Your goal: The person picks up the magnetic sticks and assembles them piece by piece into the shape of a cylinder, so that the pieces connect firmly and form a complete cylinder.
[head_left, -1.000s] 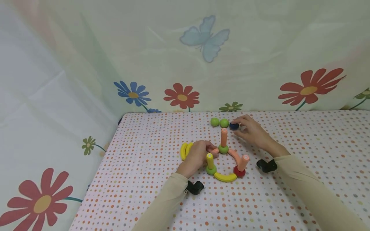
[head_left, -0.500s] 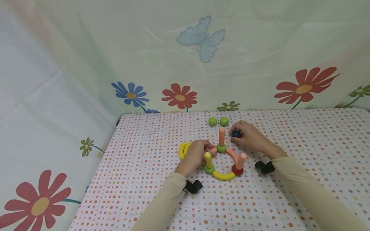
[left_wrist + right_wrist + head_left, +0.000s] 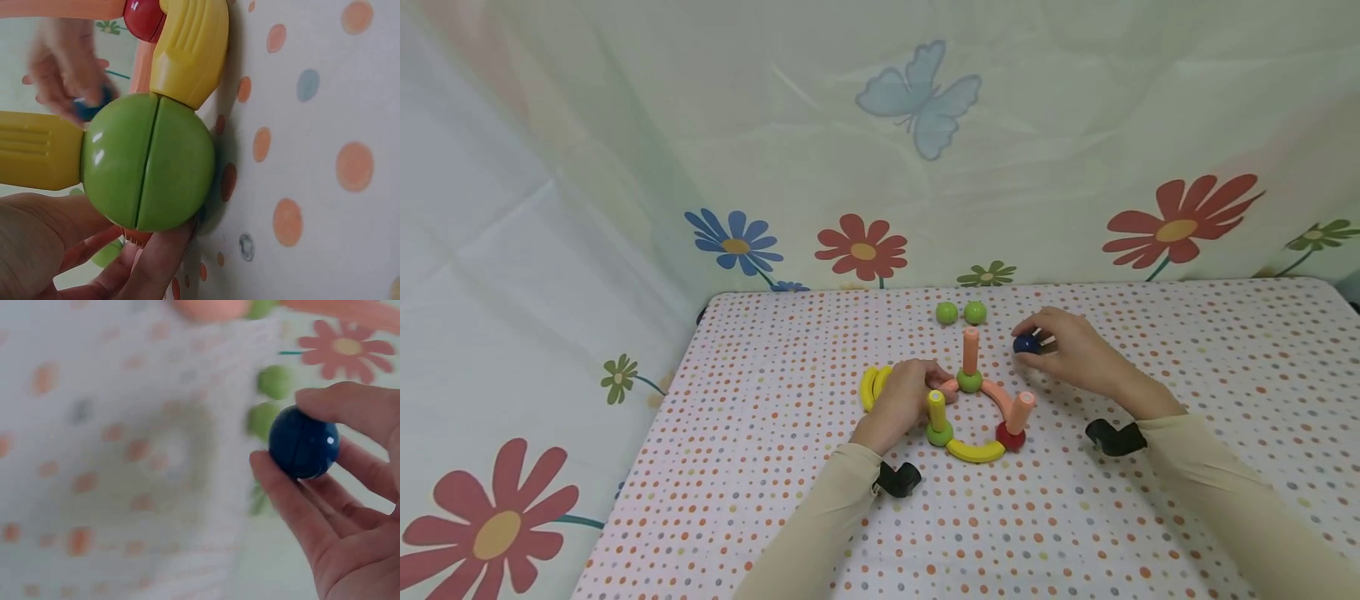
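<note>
My right hand (image 3: 1075, 354) pinches a dark blue ball (image 3: 304, 442) between thumb and fingers, right of a ring of toy building pieces. In that ring, green balls (image 3: 970, 381) and a red ball (image 3: 1011, 436) join curved pieces, one of them yellow (image 3: 976, 452). Salmon sticks (image 3: 971, 352) and a yellow stick (image 3: 937, 412) rise from the balls. At the ring's left side, my left hand (image 3: 910, 393) grips a salmon curved piece (image 3: 950, 386), mostly hidden by the fingers. The left wrist view shows its fingers below a green ball (image 3: 148, 162).
Two loose green balls (image 3: 961, 313) lie near the table's back edge. Yellow curved pieces (image 3: 872, 386) rest left of my left hand, partly covered by it. The dotted cloth (image 3: 760, 467) covers the table, and a flowered curtain (image 3: 1045, 167) hangs behind and to the left.
My right hand has taken the dark blue ball from beside the two green balls, bringing it nearer and to the right. The left hand stays at the ring.
</note>
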{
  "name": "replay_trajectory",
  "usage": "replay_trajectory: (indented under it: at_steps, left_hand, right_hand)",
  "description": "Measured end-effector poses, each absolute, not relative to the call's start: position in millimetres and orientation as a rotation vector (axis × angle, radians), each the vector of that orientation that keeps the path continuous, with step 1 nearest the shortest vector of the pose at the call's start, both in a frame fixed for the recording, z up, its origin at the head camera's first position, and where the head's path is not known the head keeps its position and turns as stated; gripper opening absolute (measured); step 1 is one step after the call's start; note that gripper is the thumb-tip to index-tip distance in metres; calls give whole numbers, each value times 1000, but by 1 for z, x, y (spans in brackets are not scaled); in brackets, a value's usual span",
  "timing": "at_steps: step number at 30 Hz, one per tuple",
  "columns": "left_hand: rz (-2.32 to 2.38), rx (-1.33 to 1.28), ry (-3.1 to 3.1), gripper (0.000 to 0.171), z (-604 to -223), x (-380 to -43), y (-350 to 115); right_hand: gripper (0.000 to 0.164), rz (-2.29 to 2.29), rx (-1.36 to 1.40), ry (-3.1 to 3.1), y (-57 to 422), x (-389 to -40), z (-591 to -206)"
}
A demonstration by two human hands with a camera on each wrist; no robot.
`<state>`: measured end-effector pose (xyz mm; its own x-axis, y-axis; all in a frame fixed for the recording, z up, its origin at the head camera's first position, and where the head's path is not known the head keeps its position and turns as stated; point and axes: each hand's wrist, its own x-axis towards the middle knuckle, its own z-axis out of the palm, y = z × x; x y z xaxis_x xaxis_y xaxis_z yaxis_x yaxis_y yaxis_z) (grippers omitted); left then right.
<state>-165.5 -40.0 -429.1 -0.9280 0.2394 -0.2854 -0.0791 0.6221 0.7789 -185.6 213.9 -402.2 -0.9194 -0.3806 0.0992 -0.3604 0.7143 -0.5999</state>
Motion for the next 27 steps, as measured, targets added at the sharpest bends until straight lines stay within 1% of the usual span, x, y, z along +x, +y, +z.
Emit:
replay_trajectory:
  at_steps: [7, 12, 15, 19, 27]
  left_hand:
    - [1211, 98, 2484, 26, -429, -167, -40]
    - [1216, 69, 2464, 26, -428, -167, -38]
    - [1193, 73, 2470, 25, -429, -168, -37]
    - [1189, 73, 2469, 25, -430, -168, -37]
    - [1225, 115, 2462, 24, -431, -168, -40]
  right_hand:
    - [34, -1298, -901, 2825, 197, -186, -350]
    - [36, -1246, -1078, 2739, 181, -187, -322]
    - [36, -1148, -1183, 2709, 174, -188, -319]
    - [36, -1037, -1270, 2710, 170, -190, -325]
    - [36, -956, -1198, 2745, 172, -191, -332]
